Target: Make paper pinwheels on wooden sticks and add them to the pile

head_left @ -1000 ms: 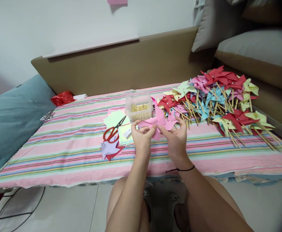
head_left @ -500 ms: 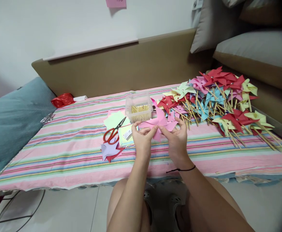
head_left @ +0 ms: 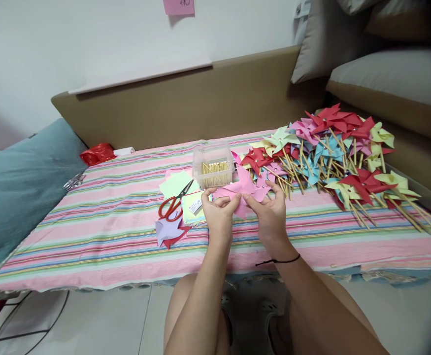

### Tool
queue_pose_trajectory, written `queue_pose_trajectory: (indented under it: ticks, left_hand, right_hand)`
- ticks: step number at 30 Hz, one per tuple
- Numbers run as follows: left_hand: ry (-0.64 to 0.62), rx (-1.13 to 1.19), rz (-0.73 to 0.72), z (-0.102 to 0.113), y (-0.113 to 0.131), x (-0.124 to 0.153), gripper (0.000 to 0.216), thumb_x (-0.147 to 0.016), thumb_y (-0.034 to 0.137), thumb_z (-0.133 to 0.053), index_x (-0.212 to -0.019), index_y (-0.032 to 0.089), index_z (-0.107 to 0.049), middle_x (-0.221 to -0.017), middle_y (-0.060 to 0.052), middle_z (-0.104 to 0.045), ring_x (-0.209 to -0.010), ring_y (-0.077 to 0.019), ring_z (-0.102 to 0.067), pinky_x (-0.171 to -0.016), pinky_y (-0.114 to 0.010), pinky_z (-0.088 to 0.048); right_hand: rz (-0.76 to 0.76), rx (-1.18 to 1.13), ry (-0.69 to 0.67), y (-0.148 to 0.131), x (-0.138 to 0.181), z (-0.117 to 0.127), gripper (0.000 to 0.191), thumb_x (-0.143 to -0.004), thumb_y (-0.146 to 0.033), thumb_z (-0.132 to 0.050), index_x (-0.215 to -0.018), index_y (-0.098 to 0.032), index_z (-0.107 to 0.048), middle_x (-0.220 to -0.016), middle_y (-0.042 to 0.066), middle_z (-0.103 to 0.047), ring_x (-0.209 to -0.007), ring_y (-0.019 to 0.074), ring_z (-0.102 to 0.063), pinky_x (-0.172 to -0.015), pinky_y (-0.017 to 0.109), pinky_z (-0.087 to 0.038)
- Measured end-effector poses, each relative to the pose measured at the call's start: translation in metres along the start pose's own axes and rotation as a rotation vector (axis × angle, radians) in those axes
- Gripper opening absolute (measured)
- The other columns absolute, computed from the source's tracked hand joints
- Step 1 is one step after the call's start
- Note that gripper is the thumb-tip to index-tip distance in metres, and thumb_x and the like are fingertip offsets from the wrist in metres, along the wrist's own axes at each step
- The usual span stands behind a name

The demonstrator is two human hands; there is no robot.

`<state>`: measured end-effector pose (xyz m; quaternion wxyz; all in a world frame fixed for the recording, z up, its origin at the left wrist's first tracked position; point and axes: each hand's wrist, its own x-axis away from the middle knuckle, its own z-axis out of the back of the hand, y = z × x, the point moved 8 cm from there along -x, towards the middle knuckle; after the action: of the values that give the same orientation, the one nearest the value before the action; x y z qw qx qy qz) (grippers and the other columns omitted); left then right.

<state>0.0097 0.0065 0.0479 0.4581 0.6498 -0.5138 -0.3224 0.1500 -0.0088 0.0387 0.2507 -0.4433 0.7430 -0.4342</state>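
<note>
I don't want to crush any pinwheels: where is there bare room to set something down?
The widest bare patch of striped cloth lies between the blue cushion and the scissors. A narrower strip runs in front of the pinwheel heap, right of the right hand. Crowded: the middle, with the clear box and paper sheets, and the back right, under the heap.
</note>
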Motion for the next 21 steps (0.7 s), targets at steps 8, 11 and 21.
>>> queue_pose_trajectory:
  ticks: [8,11,21]
  left_hand:
    - [-0.223,-0.126,0.083,0.001,0.011,-0.009,0.06,-0.058,0.028,-0.082,-0.105,0.018,-0.046,-0.065,0.004,-0.064,-0.059,-0.011,-0.062,-0.066,-0.025,-0.047]
    - [-0.385,-0.18,0.196,0.003,0.009,-0.011,0.064,-0.052,0.025,-0.085,-0.103,0.018,-0.048,-0.074,-0.001,-0.07,-0.066,-0.0129,-0.065,-0.067,-0.025,-0.047]
    - [-0.419,-0.438,0.114,0.004,0.004,-0.008,0.064,-0.057,0.021,-0.079,-0.109,0.019,-0.042,-0.054,0.012,-0.053,-0.044,-0.0061,-0.048,-0.047,-0.017,-0.035]
  right_hand:
    - [-0.055,0.107,-0.105,-0.001,-0.013,0.006,0.075,-0.052,-0.028,-0.085,-0.113,-0.024,-0.041,-0.068,-0.006,-0.066,-0.062,0.0175,-0.067,-0.064,0.034,-0.057]
    - [-0.155,0.235,-0.232,0.003,-0.02,0.009,0.076,-0.052,-0.028,-0.085,-0.114,-0.023,-0.042,-0.056,-0.01,-0.059,-0.052,0.0154,-0.062,-0.054,0.029,-0.052]
    - [-0.258,0.342,-0.484,0.007,-0.008,-0.003,0.073,-0.054,-0.023,-0.082,-0.114,-0.021,-0.042,-0.047,-0.013,-0.053,-0.04,0.0087,-0.046,-0.042,0.019,-0.035]
